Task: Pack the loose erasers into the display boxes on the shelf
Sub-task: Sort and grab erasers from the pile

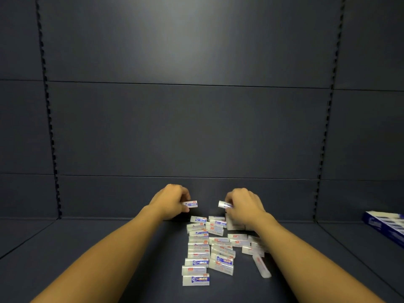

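At the far end of the loose erasers (207, 248) heaped mid-shelf (87, 248), the left hand (172, 200) and right hand (242, 206) each pinch one eraser, best carried flat and aligned to the display box (387, 228) at far right

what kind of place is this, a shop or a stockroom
Probably a shop aisle, though a stockroom can't be ruled out. The dark back panel has slotted uprights for adjustable shelves, wrapped loose erasers lie heaped on the shelf, and a blue display box sits at the right edge.
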{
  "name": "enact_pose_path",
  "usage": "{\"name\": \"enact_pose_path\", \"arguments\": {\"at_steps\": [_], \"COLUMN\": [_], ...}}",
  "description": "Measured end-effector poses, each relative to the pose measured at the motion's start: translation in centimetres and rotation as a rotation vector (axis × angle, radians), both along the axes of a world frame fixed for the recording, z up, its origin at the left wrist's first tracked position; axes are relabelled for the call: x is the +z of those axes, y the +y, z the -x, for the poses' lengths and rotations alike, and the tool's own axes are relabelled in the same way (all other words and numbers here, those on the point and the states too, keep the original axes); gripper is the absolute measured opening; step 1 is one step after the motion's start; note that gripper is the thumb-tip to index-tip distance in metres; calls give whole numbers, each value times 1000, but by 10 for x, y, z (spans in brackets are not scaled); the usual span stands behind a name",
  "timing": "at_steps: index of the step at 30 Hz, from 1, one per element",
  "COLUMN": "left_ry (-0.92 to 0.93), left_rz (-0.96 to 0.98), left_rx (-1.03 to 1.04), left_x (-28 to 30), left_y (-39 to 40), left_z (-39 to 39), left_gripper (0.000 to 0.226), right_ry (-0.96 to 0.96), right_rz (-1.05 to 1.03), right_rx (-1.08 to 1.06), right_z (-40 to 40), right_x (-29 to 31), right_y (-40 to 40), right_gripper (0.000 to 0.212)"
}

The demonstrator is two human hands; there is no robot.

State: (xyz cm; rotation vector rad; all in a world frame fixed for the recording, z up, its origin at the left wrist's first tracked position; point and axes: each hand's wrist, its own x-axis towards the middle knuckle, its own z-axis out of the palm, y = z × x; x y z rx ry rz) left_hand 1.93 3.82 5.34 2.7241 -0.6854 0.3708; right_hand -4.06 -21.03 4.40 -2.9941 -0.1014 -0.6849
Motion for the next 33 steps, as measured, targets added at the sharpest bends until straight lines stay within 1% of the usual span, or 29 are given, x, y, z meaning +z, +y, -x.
{"name": "enact_pose_path", "arguments": {"at_steps": [3, 8, 12, 19, 27, 33], "left_ry": [-44, -152, -211, -272, -209, -184], "left_rz": [-8, -31, -76, -119, -82, -65], "left_rx": [-68, -185, -274, -391, -417, -372], "left_x": [5, 8, 8, 14, 26, 29], "left_y": [-18, -63, -102, -168, -230, -271], "left_z": [4, 23, 46, 86, 142, 184], "left_gripper": [18, 15, 18, 20, 18, 18], "right_ry": [-28, -46, -39, -30, -10, 14], "right_rz": [22, 22, 25, 1, 3, 7], "right_rx": [-27, -152, -239, -338, -366, -360], "right_z": [23, 66, 104, 159, 220, 263], "right_x": [11, 18, 18, 18, 28, 29], "right_y": [-18, -49, -72, -107, -156, -196], "right_gripper": [18, 19, 16, 16, 15, 16]}}
